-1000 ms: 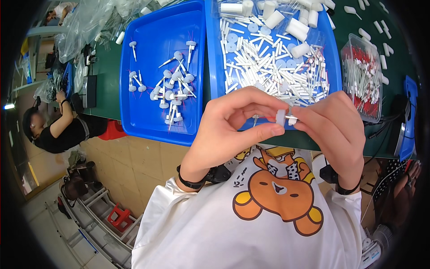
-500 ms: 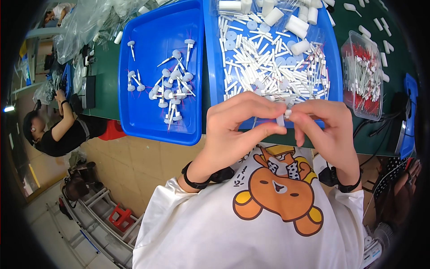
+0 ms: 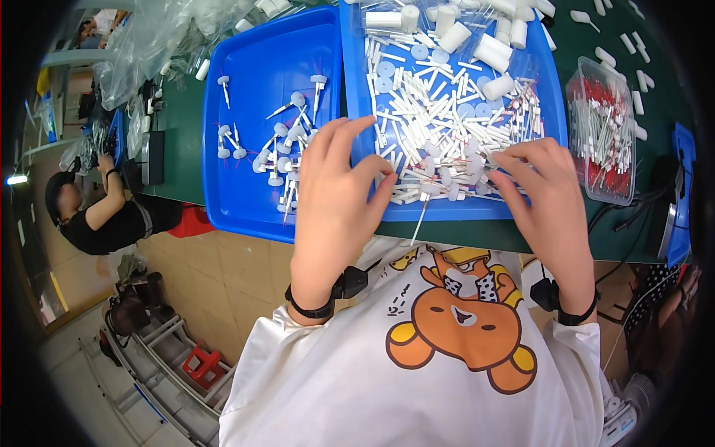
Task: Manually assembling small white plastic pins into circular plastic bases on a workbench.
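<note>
Left hand [image 3: 335,190]: open, fingers spread, holds nothing, over the gap between the two trays.
Right hand [image 3: 544,190]: open, fingertips on the white sticks [image 3: 439,127].
White sticks: piled in the right blue tray [image 3: 555,130].
Left blue tray [image 3: 246,134]: few white pins [image 3: 287,145], on green surface [image 3: 179,127].

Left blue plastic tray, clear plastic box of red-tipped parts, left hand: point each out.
Left blue plastic tray [image 3: 249,112], head view, bare floor.
Clear plastic box of red-tipped parts [image 3: 627,153], head view, right wall.
Left hand [image 3: 331,195], head view, back.

One head-worn fisheye view looks steeply down, close over the blue trays [image 3: 246,216] at the green table's [image 3: 179,127] near edge; rim lines bend
</note>
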Available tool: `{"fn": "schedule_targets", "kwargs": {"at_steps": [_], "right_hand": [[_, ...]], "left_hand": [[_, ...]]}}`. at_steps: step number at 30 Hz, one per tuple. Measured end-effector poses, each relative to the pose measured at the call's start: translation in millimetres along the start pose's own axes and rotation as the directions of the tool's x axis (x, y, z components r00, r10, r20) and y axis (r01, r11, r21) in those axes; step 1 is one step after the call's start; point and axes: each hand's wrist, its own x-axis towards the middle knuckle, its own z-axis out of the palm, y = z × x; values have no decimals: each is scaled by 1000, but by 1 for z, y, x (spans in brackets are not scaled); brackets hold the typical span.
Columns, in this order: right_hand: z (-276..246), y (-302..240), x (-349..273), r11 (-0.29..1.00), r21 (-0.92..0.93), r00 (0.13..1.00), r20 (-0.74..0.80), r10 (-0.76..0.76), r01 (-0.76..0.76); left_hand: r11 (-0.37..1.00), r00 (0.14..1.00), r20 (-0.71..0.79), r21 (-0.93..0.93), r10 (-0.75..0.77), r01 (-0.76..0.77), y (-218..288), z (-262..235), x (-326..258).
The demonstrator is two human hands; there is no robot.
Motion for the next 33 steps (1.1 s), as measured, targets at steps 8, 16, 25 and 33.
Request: {"fn": "schedule_targets", "kwargs": {"at_steps": [8, 16, 25, 33], "right_hand": [[-33, 27, 3, 964, 37, 939, -215, 267, -265], [-26, 31, -4, 956, -172, 971, -27, 237, -238], [-7, 23, -8, 976, -154, 975, 138, 175, -154], [-11, 16, -6, 972, -137, 977, 61, 203, -193]], "left_hand": [[1000, 995, 103, -21, -7, 9, 8, 7, 5], [1000, 995, 104, -15, 0, 2, 7, 10, 4], [999, 996, 88, 32, 0, -2, 6, 10, 3], [1000, 995, 97, 11, -13, 12, 12, 12, 6]]}}
